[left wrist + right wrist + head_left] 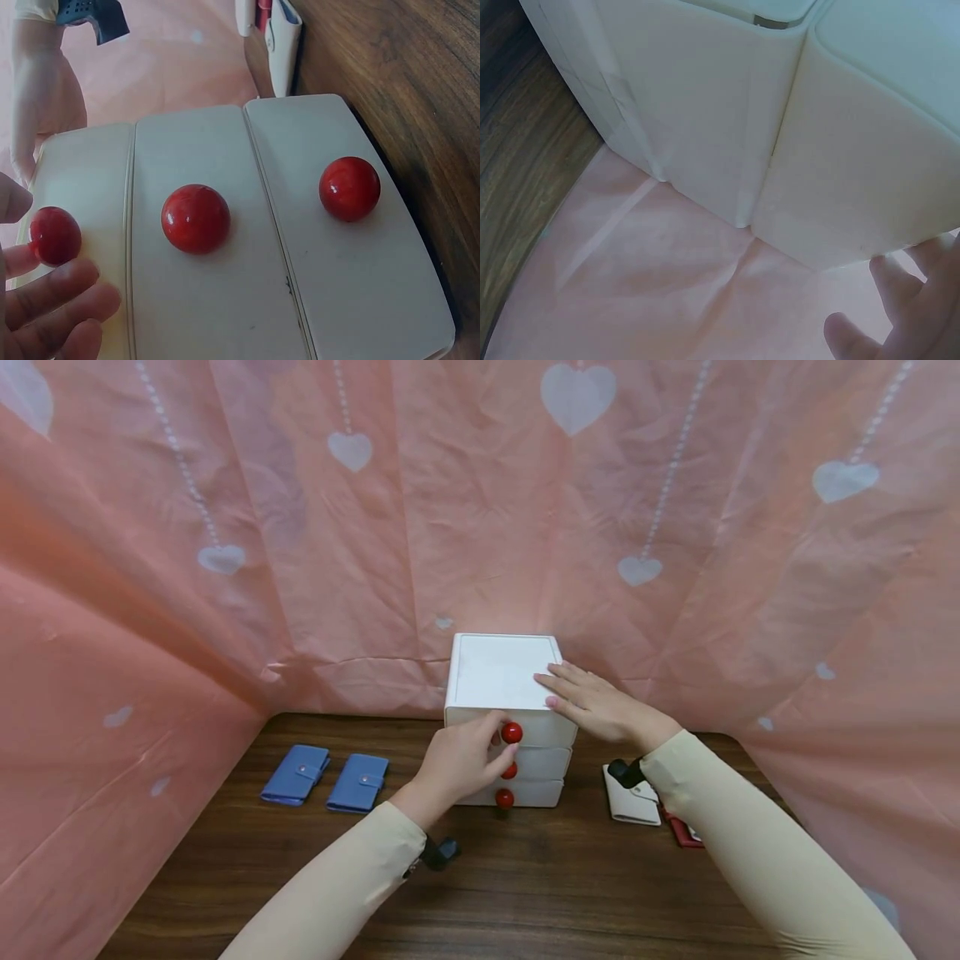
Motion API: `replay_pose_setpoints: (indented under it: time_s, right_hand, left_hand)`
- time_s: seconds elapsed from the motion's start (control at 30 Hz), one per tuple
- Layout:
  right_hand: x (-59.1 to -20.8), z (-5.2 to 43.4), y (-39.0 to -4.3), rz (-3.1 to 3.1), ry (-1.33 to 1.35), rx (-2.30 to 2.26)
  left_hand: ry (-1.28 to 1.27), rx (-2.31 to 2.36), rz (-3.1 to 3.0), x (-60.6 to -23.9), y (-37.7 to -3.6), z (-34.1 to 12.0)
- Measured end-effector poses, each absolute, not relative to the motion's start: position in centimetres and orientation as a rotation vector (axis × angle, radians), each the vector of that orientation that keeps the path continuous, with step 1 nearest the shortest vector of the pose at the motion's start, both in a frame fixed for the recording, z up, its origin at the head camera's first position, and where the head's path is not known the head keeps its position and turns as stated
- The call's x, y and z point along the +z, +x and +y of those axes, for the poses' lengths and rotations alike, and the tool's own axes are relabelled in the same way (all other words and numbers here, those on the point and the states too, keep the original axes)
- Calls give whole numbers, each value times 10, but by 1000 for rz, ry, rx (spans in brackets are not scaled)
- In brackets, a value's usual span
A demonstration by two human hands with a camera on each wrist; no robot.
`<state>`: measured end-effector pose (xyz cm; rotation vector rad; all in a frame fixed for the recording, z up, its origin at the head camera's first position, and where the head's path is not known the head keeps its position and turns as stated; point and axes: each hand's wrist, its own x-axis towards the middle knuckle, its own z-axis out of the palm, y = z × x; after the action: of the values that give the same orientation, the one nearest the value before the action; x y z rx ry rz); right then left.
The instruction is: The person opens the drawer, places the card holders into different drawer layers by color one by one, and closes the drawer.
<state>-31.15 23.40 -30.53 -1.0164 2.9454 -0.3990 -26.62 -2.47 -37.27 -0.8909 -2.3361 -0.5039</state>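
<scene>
Two blue leather-look snap wallets (294,775) lie outside at eight o'clock from the white plastic three-drawer box (504,668) on the brown wooden desk (525,885). The left hand (459,758) has its grip curled round the glossy, round red top knob (512,732); every drawer looks closed. At three o'clock, the right hand (603,706) rests, fingers extended. A white wallet (628,807) and partly covered red wallet (679,833) lie outside at four.

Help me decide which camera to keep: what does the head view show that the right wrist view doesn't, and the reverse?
Only the head view: the left hand, three red knobs, two blue cases, a white case and a partly hidden red case.

Only the right wrist view: the right side wall of the drawer unit.

Both: the drawer unit, the right hand, the wooden table and the pink curtain.
</scene>
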Motion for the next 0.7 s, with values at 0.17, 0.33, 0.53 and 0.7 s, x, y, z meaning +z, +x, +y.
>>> replay_pose_setpoints:
  time_s: [0.17,0.33,0.53,0.7]
  right_hand:
    - [-306,234,-312,2944,-1009,-405]
    - [-306,234,-312,2949,-1015,-405]
    - [-305,233,-312,2951,-1020,-397]
    - [-305,233,-312,2950,-1016,-391]
  left_hand:
    - [-891,-496,-2339,-374,-269,-23]
    - [-882,-485,-2340,-374,-270,-21]
    - [-861,-462,-2356,-374,-272,-20]
    - [-855,-432,-2355,-373,-272,-19]
